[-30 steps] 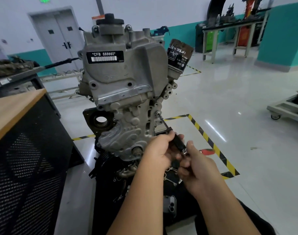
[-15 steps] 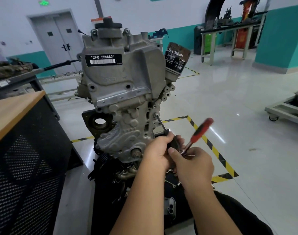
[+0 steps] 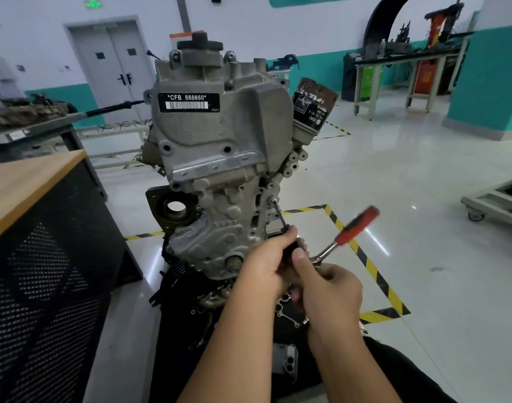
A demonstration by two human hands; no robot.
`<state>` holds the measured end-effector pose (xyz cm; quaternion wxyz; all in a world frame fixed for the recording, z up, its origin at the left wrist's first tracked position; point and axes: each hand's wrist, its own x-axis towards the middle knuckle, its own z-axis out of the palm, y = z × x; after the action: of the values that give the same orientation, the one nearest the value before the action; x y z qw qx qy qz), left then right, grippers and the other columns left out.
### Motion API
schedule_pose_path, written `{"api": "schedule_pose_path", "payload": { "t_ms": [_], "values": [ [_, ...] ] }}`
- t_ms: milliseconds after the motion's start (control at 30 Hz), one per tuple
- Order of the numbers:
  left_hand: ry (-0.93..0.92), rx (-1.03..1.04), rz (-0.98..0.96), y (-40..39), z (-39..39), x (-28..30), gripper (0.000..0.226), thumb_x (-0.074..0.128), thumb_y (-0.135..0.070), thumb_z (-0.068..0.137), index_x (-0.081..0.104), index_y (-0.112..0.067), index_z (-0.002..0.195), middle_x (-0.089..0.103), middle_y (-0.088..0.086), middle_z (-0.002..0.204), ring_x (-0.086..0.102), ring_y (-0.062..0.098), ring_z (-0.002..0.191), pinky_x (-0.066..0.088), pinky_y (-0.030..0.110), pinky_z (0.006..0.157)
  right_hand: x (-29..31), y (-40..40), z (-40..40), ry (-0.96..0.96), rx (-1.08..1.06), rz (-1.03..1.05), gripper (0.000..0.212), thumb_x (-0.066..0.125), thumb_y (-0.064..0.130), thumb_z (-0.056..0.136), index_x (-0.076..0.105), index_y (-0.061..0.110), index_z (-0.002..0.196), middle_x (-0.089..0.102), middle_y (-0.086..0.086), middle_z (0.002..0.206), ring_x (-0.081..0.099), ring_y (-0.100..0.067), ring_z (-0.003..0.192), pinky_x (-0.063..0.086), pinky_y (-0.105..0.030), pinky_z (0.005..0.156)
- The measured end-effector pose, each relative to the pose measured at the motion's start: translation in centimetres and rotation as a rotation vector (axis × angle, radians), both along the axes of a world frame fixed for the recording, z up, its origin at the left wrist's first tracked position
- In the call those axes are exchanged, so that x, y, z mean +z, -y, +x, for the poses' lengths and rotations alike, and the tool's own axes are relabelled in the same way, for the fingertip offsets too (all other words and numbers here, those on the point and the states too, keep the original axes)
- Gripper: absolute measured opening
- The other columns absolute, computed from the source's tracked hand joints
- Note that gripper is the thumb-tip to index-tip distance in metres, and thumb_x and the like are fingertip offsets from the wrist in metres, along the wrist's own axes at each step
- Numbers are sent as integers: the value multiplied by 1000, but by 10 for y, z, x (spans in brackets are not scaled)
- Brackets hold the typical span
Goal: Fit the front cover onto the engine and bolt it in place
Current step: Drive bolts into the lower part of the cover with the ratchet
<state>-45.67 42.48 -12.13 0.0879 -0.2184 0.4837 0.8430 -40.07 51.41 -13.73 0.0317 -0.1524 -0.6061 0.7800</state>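
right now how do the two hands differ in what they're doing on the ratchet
The left hand grips the black extension bar near the engine, steadying it on the bolt. The right hand sits lower, at the ratchet head, while its red handle sticks out free, blurred. Both hold the same tool.
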Motion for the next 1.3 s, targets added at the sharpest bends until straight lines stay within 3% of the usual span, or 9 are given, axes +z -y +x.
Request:
{"api": "schedule_pose_path", "payload": {
  "t_ms": [100,200,267,467,633,800,933,1167,1300],
  "values": [
    [20,-35,43,1,1,2,20,66,-25,98,67,-7,88,75,9,81,71,23,65,50,34,67,5,-3,1,101,112,-317,35,73,33,94,66,-1,87,53,-6,52,43,-13,37,35,-24,35],
    [4,-28,86,-2,1,5,26,60,-20,101,62,-1,83,68,12,70,66,23,56,55,38,72,1,-6,-3,-17,36,329,32,86,38,79,67,12,78,67,0,57,63,-17,50,54,-34,50],
    [1,-10,67,-3,-1,4,26,66,-22,98,63,2,88,64,13,71,62,23,57,56,34,66,0,-2,0,-89,-55,460,32,91,41,69,68,20,76,70,1,62,67,-14,56,55,-32,56],
    [12,-32,78,3,1,1,21,57,-25,101,67,-10,90,78,10,89,75,23,67,57,29,58,7,2,1,146,43,-412,40,72,37,94,64,0,80,54,-7,51,43,-12,36,37,-23,36],
    [25,-14,36,-3,2,4,27,64,-28,99,67,-1,97,70,12,82,68,22,59,56,27,51,-1,-2,-4,-10,-63,173,34,88,39,76,68,11,74,68,-3,54,63,-14,43,53,-32,49],
    [58,-10,-108,-6,4,3,29,74,-39,90,69,-10,90,70,8,83,54,14,38,32,14,33,-4,10,1,42,-169,-54,26,85,28,81,72,6,85,74,-6,65,72,-20,56,59,-36,58],
    [41,-72,16,-4,5,5,35,56,-29,102,77,-9,83,78,10,93,69,21,68,46,23,50,-2,5,2,109,-129,-323,40,74,29,94,63,-3,72,62,-11,51,54,-18,40,46,-30,44],
    [2,-41,70,-7,4,7,37,65,-27,97,73,-9,67,73,6,75,69,18,57,55,25,52,2,-1,-3,-106,-147,117,22,87,33,77,70,19,78,71,8,60,68,-9,51,60,-36,59],
    [18,-31,124,-7,7,9,21,57,-24,102,65,-7,93,75,14,89,74,26,73,59,35,76,-5,-3,-7,-46,-136,96,28,81,38,82,68,14,77,69,-3,58,65,-13,51,55,-31,56]
  ]
}}
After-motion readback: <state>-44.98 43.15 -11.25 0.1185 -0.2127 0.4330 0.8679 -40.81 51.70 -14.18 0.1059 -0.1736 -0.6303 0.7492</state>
